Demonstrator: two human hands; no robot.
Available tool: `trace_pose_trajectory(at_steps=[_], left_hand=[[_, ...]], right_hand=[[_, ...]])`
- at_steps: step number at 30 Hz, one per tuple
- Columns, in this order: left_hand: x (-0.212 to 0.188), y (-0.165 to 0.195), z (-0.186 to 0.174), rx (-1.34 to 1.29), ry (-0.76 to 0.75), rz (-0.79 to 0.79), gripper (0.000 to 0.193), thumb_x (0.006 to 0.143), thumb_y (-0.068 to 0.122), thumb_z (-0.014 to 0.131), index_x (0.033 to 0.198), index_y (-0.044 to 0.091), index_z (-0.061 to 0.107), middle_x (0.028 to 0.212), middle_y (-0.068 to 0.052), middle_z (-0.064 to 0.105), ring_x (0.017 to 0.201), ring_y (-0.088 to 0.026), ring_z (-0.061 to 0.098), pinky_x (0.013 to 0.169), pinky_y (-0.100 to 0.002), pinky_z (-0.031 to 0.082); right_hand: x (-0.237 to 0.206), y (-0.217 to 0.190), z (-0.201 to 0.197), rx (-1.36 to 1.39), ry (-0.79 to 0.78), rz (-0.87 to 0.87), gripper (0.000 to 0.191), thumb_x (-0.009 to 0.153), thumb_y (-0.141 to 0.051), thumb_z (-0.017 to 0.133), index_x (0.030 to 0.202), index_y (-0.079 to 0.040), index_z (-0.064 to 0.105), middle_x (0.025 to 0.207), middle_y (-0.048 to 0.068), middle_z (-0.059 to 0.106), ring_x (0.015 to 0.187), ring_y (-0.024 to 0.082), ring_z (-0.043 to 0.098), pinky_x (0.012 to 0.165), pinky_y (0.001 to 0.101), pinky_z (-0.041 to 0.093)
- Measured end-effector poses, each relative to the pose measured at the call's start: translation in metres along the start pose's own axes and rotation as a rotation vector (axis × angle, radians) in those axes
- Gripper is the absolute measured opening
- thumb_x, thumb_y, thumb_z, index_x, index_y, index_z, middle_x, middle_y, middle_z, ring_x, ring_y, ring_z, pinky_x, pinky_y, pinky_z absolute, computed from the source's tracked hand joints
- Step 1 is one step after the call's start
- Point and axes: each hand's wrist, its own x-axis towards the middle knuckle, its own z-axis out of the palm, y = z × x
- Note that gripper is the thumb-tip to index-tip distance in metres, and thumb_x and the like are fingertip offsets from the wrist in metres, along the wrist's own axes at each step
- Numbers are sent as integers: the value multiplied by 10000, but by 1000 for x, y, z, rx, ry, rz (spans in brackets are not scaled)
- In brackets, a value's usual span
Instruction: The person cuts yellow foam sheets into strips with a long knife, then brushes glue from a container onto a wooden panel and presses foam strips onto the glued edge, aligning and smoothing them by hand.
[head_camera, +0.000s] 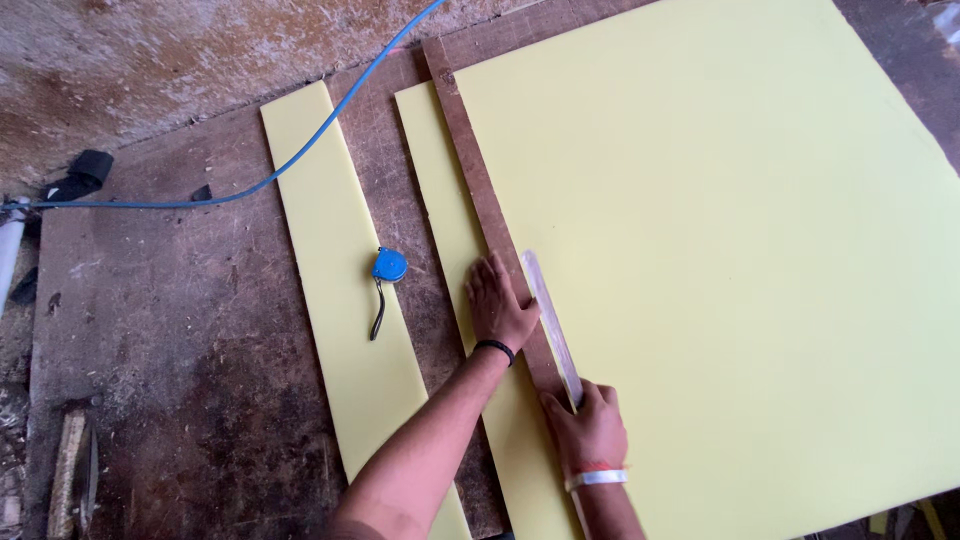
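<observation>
**Hand Positions on Foam Sheet and Wooden Straightedge**

Right hand (590, 432), nearest the camera, is closed around a long, pale, flat blade (552, 325) lying along the edge of the large, smooth yellow foam sheet (720, 270). Left hand (498, 305) lies flat, fingers spread, pressing a rough brown wooden strip (480, 190), holding nothing. A round blue tape measure (389, 266) rests on a narrow yellow foam strip (335, 280) atop the worn wooden table (170, 330).

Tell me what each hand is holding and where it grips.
The right hand grips a long blade at its near end. The left hand presses flat on the wooden strip, gripping nothing.
</observation>
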Motion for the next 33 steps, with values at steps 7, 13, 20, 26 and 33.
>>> trace_pose_trajectory(at_steps=[7,13,20,26,33], left_hand=[[-7,25,9,-153,97,-99,965,824,420,698,1622,153,226,1692,-130,222,1572,-294,179,1276,-537,45],[-12,38,-7,-69,38,-97,973,810,475,718,1614,209,240,1681,-66,273,1563,-300,165,1265,-545,27],[-14,48,-16,-63,-19,-123,957,805,516,704,1607,256,249,1664,-1,283,1558,-307,139,1258,-546,-2],[-15,52,-15,-45,-8,-141,934,810,508,703,1604,263,277,1661,-1,304,1563,-305,155,1268,-541,2],[-16,54,-19,-42,-25,-125,953,811,517,713,1606,246,262,1661,-11,281,1560,-319,123,1257,-554,-13]], right_hand=[[-25,43,-17,-5,-85,-58,681,629,-419,872,1269,-251,708,1134,-6,661,926,228,728,788,400,598],[-23,49,-16,62,11,-54,516,681,-358,843,1180,-272,743,1078,-38,686,862,193,740,755,372,604],[-19,62,-15,117,63,-102,534,663,-357,843,1178,-261,741,1058,-41,691,845,194,743,728,375,603],[-17,70,-13,106,57,-132,541,665,-387,840,1181,-264,737,1057,-36,686,822,204,745,720,377,606],[-17,74,-19,74,6,-136,649,673,-412,836,1296,-282,709,1105,-25,674,837,211,741,714,382,608]])
